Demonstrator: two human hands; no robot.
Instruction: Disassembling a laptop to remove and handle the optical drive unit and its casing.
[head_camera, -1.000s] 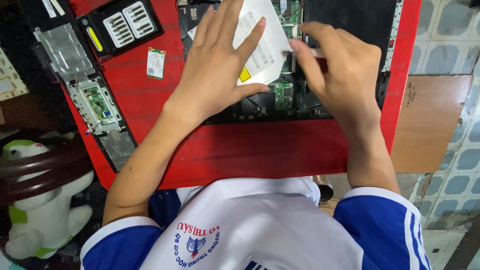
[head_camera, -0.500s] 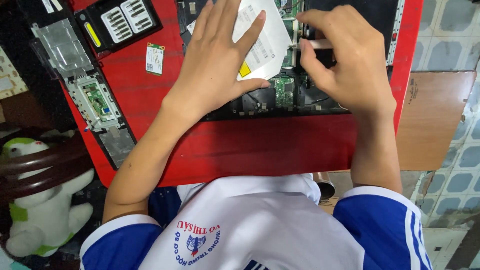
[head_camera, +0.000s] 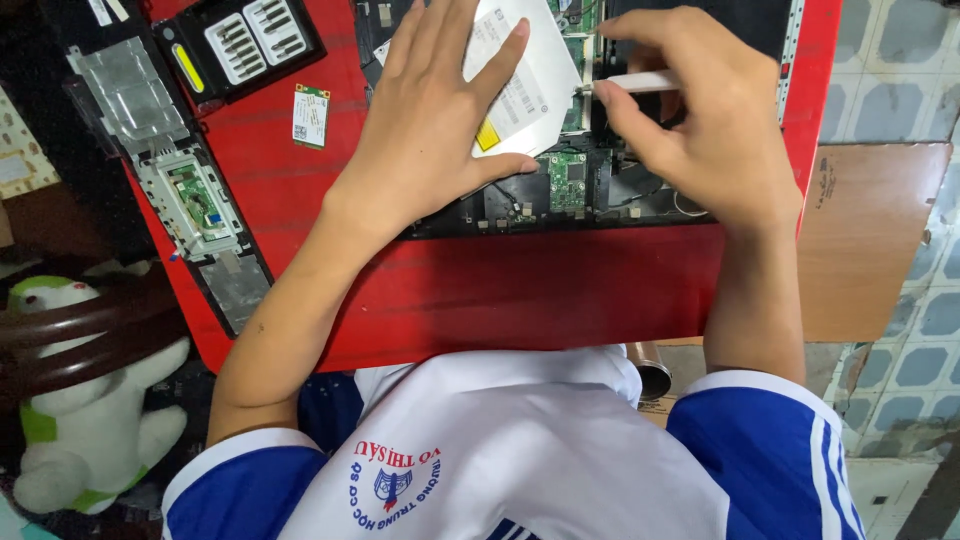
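Since half a second ago my right hand (head_camera: 700, 130) has moved a little lower and turned, so the white tool (head_camera: 640, 82) now lies almost level, its thin metal tip pointing left toward the silver drive (head_camera: 530, 85). My left hand (head_camera: 435, 120) has stayed where it was.

From the head camera, my left hand lies flat with fingers spread on the silver drive, a smooth, flat metal box with white labels and a small yellow sticker. It presses but does not pinch. My right thumb and fingers are pressed together around the white tool, a slim round stick.

Both hands work over the opened laptop (head_camera: 590, 190), a dark shell holding green circuit boards and thin wires. It rests on the red table (head_camera: 500, 290), which has a smooth matte top.

At the upper left, a black tray (head_camera: 240, 45) holds rows of small metal bits in white holders. Near it lies a small green card (head_camera: 311, 116), and farther left a grey panel (head_camera: 190, 200) with a shiny metal plate. A white and green plush toy (head_camera: 80, 440) sits at the left edge.
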